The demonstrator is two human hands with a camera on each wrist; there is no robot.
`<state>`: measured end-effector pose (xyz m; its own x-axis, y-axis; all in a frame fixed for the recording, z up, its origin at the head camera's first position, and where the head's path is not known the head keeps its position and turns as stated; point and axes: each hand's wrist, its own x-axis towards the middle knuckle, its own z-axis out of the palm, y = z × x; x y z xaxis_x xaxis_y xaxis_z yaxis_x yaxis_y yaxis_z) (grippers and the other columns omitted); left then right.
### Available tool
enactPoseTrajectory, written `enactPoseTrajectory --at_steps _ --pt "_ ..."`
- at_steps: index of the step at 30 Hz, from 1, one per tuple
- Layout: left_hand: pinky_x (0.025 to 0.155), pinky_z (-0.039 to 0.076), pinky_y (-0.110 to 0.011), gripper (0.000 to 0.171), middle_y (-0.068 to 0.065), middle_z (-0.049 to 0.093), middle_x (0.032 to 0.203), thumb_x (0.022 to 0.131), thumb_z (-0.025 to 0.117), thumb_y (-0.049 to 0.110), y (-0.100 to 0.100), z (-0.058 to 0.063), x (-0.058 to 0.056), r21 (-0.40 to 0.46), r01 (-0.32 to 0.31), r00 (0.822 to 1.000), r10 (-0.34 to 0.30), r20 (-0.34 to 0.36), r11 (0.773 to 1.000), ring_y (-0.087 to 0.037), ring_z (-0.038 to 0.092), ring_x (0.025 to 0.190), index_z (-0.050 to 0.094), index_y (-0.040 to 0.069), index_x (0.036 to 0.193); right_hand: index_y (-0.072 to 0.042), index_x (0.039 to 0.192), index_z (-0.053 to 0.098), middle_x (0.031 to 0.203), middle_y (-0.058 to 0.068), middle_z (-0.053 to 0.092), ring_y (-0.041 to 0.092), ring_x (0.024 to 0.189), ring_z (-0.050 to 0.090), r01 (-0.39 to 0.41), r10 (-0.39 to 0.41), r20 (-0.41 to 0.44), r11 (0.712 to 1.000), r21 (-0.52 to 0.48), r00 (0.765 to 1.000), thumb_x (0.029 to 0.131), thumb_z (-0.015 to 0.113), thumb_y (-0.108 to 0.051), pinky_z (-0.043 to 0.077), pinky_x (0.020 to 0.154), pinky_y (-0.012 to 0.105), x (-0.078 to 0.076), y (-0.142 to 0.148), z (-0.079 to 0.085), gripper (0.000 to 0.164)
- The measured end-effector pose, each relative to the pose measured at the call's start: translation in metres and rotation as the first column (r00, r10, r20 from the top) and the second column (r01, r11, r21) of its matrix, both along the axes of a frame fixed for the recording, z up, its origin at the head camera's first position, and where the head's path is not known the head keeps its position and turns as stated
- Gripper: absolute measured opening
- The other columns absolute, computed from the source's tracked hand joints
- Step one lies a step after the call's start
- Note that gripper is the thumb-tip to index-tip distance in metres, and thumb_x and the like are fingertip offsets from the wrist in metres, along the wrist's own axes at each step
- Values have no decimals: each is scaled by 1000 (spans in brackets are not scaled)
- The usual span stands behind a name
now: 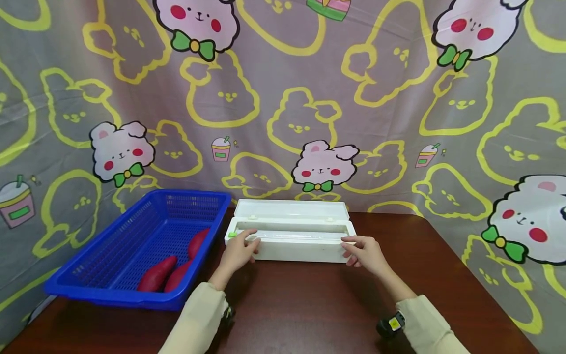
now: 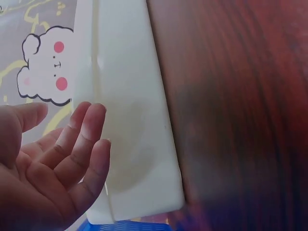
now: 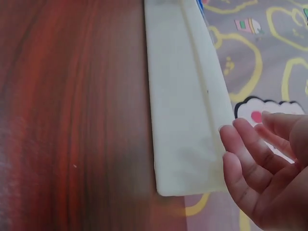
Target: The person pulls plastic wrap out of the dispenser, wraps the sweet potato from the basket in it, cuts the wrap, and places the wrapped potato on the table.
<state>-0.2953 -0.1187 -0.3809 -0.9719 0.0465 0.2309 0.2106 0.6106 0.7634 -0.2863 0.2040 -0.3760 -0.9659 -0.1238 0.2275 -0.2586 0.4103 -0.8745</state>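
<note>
I see a long white cling-film dispenser (image 1: 300, 252), lid (image 1: 291, 210) tipped back, clear roll (image 1: 294, 235) showing; left hand (image 1: 238, 252) and right hand (image 1: 368, 254) at its ends, fingers loosely apart.

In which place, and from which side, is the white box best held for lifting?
Probably by its body at both short ends, approached from the front: the white box is long, its lid is open behind, and the blue basket crowds its left end.
</note>
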Motion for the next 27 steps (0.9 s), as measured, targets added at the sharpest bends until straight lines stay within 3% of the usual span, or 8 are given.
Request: enactPoseTrajectory --at_steps 10,15,20,27 --pt "47 48 -42 42 -7 58 53 89 51 16 -5 3 -9 101 -16 995 5 101 995 -20 56 39 45 0 128 11 116 51 53 11 58 23 42 58 -6 9 126 1000 -25 992 87 56 -10 49 41 33 -24 3 6 36" --pt "42 47 -40 43 -7 58 52 90 48 16 -9 1 -11 116 -35 991 20 130 993 -20 55 37 41 1 130 10 119 49 50 10 56 24 41 58 -17 16 189 1000 5 982 88 54 -10 48 40 34 -30 5 9 37" --pt "41 48 -39 44 -12 60 55 91 45 16 -13 -4 -16 146 -42 985 17 170 988 -20 55 37 38 2 132 9 123 46 48 9 55 23 40 58 -44 29 262 998 52 965 89 53 -13 48 39 34 -34 8 12 41" --pt "44 49 -39 42 -14 61 58 93 41 19 -18 -6 -20 245 -27 966 -38 256 969 -21 57 40 39 1 131 9 123 46 49 10 55 23 42 58 -68 33 365 994 85 930 91 50 -12 49 41 36 -39 10 16 39"
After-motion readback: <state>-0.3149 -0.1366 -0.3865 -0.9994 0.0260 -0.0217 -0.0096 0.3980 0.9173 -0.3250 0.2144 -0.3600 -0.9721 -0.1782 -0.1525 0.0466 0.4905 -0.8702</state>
